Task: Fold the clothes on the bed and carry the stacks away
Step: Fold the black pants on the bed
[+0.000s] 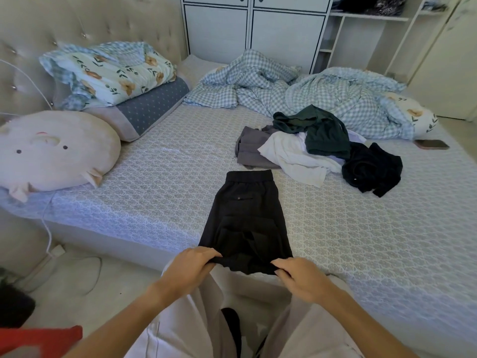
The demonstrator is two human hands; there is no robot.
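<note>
Black shorts lie flat on the bed, folded lengthwise, waistband away from me. My left hand pinches the near left corner of the hem, and my right hand pinches the near right corner at the bed's front edge. Behind the shorts sits a loose pile: a grey garment, a white garment, a dark green garment on top and a black garment to the right.
A checked blue duvet is bunched at the far side. A phone lies at the right. A pig-shaped cushion and stacked pillows fill the left. White wardrobe stands behind; a cable hangs at the bed's left.
</note>
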